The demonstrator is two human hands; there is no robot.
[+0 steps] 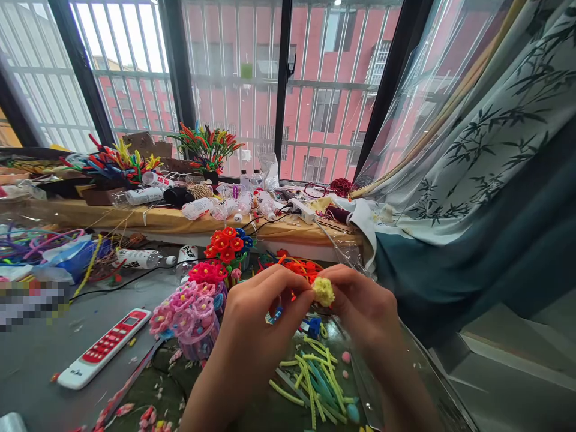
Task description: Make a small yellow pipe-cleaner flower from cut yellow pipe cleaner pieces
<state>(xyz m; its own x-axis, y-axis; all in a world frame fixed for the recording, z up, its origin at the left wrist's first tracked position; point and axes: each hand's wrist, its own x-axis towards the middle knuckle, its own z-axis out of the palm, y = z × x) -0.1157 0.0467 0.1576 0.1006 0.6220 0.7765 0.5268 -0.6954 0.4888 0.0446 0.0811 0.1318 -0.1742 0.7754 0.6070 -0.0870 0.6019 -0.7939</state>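
Note:
My left hand (265,306) pinches a small pale yellow fuzzy ball (323,291) between thumb and index finger. From the other side my right hand (366,303) holds the same ball, its fingers closed and partly hidden behind it. The fuzz looks like wound chenille stem. Below both hands lies a loose pile of short yellow-green and teal chenille stems (315,378). Pink pompoms (346,357) sit beside the pile. Behind my hands are orange-red fuzzy pieces (306,267), partly covered by my fingers. A small blue fuzzy piece (311,327) rests under them.
Left of my hands stand pots of pink chenille flowers (189,312) and red chenille flowers (224,243). A white remote with red buttons (105,348) lies farther left. Plastic bottles (198,208) and a power strip (302,211) crowd the window ledge. A curtain (450,264) hangs at right.

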